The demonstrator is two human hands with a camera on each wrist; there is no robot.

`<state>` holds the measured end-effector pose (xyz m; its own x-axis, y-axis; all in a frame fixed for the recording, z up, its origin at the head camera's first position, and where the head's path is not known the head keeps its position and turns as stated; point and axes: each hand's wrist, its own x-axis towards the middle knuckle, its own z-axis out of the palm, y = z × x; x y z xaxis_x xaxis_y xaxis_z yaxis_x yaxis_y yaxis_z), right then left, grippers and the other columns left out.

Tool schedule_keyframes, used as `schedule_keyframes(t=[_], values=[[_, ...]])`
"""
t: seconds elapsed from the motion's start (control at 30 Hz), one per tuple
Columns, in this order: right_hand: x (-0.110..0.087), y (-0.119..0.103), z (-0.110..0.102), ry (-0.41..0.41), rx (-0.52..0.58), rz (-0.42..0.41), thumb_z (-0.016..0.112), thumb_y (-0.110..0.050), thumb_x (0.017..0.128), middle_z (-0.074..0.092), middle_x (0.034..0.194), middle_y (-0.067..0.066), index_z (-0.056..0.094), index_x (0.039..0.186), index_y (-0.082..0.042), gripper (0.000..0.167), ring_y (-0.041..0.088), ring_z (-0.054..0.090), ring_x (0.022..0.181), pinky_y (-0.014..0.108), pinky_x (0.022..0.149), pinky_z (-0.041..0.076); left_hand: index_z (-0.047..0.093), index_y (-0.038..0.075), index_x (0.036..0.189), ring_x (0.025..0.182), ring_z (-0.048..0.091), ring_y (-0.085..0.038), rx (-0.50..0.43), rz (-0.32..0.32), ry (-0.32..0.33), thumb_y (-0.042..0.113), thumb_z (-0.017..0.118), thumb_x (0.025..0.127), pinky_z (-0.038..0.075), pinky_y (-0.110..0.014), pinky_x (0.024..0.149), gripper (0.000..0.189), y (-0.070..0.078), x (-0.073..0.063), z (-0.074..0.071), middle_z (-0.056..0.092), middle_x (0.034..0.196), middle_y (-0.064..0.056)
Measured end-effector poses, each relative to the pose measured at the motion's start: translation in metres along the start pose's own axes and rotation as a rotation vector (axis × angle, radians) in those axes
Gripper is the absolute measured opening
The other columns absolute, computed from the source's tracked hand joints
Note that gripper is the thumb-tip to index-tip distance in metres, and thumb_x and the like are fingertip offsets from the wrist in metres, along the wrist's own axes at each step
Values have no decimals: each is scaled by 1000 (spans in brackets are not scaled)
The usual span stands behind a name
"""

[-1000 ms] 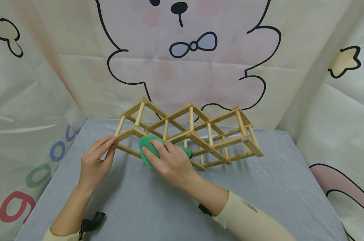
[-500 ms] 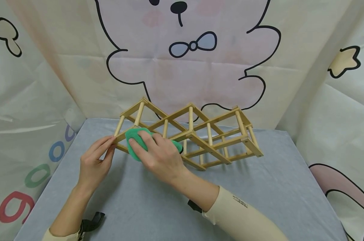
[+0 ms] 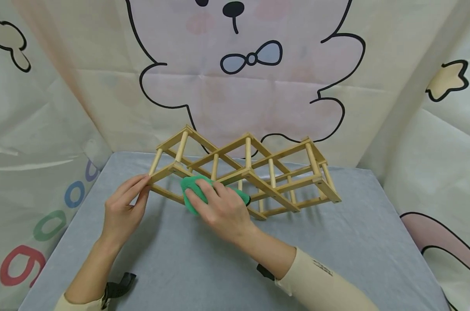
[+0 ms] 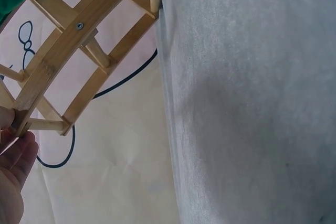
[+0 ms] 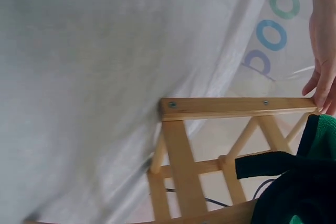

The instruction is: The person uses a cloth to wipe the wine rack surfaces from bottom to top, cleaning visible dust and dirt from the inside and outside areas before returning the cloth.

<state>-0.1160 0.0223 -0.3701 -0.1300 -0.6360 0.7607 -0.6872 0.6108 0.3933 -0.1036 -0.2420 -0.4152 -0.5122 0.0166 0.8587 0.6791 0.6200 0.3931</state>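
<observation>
A folding wooden rack (image 3: 271,192), made of crossed flat slats joined by round dowels, stands in zigzag form on the table. My left hand (image 3: 122,211) pinches its left end corner between thumb and fingertips; in the left wrist view the fingers (image 4: 23,156) wrap that corner of the slat (image 4: 55,59). My right hand (image 3: 225,211) holds a green cloth (image 3: 189,185) with a dark edging against the lower front slat, left of the rack's middle. The right wrist view shows the cloth (image 5: 323,140) bunched beside a slat (image 5: 226,107), its dark loop hanging out.
A grey-blue cloth covers the table (image 3: 204,276). Behind it hangs a pale curtain (image 3: 250,99) with a cartoon bear, and printed side curtains (image 3: 445,142) close in left and right. A dark strap (image 3: 120,286) sits at the left wrist.
My right hand slid left along the slat with the green cloth, then came back right to about where it was. The left hand and the rack have stayed in place.
</observation>
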Motion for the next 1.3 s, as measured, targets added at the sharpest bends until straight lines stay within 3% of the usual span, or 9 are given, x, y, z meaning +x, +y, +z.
schedule_keyframes(t=[0.27, 0.53, 0.97, 1.3], values=[[-25, 5, -3, -27, -4, 11, 76, -12, 91, 72, 111, 12, 79, 115, -16, 24, 23, 66, 74, 27, 52, 56, 76, -8, 117, 97, 68, -37, 8, -2, -3, -28, 75, 75, 50, -12, 99, 46, -3, -1, 2, 74, 112, -23], [-42, 9, -5, -37, 7, 19, 69, -4, 92, 71, 110, 13, 78, 115, -15, 27, 25, 64, 71, 27, 47, 52, 76, -7, 118, 98, 68, -36, 18, -11, -13, -27, 75, 77, 50, -12, 99, 46, -2, -1, 0, 74, 113, -22], [-47, 24, -17, -33, 8, 65, 77, -8, 83, 71, 110, 13, 79, 115, -14, 32, 29, 67, 74, 34, 51, 59, 76, -8, 117, 96, 68, -37, 6, -3, -3, -28, 75, 76, 50, -11, 98, 46, -2, 0, 2, 74, 112, -23], [-47, 38, -36, 50, -5, 124, 73, -13, 92, 72, 110, 13, 80, 111, -14, 20, 30, 68, 77, 37, 54, 62, 76, -8, 118, 97, 68, -35, 4, -5, -5, -28, 75, 76, 50, -12, 98, 46, -2, 0, 2, 74, 112, -23]])
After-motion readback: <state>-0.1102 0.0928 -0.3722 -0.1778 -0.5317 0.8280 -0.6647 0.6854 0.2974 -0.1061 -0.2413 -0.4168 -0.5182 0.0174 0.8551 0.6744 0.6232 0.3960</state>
